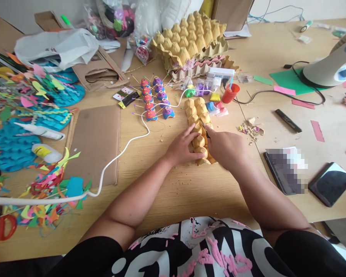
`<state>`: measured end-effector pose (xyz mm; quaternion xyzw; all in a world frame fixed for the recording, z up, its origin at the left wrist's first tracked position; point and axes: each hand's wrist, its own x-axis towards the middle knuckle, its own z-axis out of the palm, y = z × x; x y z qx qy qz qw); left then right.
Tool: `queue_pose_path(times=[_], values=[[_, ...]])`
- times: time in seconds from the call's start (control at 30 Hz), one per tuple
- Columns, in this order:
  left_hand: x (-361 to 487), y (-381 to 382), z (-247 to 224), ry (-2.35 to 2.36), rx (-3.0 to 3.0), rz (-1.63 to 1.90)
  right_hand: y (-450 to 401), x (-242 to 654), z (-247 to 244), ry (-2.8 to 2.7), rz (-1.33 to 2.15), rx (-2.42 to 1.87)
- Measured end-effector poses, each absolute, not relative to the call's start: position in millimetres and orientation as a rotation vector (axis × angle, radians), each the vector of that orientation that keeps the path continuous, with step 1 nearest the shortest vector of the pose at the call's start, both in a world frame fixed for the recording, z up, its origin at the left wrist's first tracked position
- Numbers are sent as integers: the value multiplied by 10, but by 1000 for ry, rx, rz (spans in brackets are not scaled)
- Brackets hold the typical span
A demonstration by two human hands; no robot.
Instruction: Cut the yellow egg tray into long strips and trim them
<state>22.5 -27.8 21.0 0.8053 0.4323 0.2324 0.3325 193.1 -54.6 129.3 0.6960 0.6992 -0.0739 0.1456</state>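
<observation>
A yellow egg carton piece (196,111) with two rows of cups lies on the table in front of me. My left hand (182,146) grips its left side, thumb near the close end and fingers higher up. My right hand (226,148) is closed around a knife (203,126), whose dark, narrow blade touches the carton between the cup rows. The handle is mostly hidden in my fist. Beyond my left hand stand two rows of painted egg cups with sticks in them, one red and blue (150,114), the other purple and blue (168,111).
Stacked egg trays (190,36) stand at the back. A white cable (123,148) crosses the table at left. Brown cardboard (93,142), glue bottles (47,153), paper scraps and scissors (2,229) lie left. Right are a red cup (230,93), shavings (251,130) and phones (331,184).
</observation>
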Motion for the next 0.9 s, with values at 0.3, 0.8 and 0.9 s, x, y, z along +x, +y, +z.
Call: queue_pose_path(times=[0.3,0.8,0.9], values=[[227,-282,259,1169,2058,611,-500,1930,1389,2044,-237,2008],[217,-276,243,1180,2040,590,-444,1839,1215,2051,-174,1972],[225,-277,227,1182,2058,594,-425,1803,1258,2019,-200,1959]])
